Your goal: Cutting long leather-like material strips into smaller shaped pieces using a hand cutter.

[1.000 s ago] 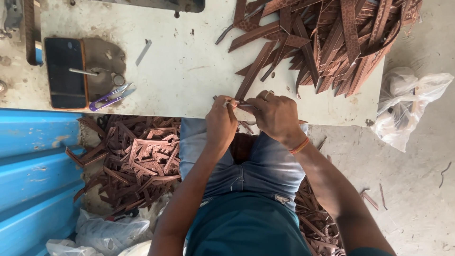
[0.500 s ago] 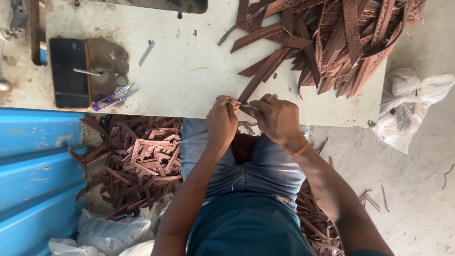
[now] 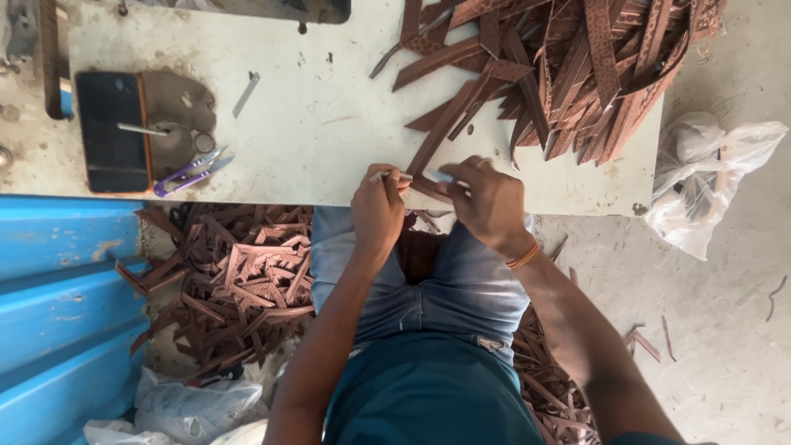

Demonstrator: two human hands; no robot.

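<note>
My left hand (image 3: 379, 213) is pinched shut on a small pale tool (image 3: 389, 175), thumb and fingers high on it so its tip meets the work. My right hand (image 3: 488, 202) is clenched over one brown strip (image 3: 428, 188), pressing it down at the near edge of the table (image 3: 329, 107), right above my lap, where both hands can bear on it. The strip's far end runs off toward 1 o'clock into the big heap of brown strips (image 3: 577, 66), which lies within my right hand's reach. At 10 o'clock sit a black pad (image 3: 111, 132) and purple-handled snips (image 3: 188, 173), parked well apart from my hands. On the floor at 8 o'clock, under the table edge, lies a pile of cut strips (image 3: 239, 280), beside the blue sheeting (image 3: 58, 313). A clear plastic bag (image 3: 709, 181) slumps on the floor at 3 o'clock.
</note>
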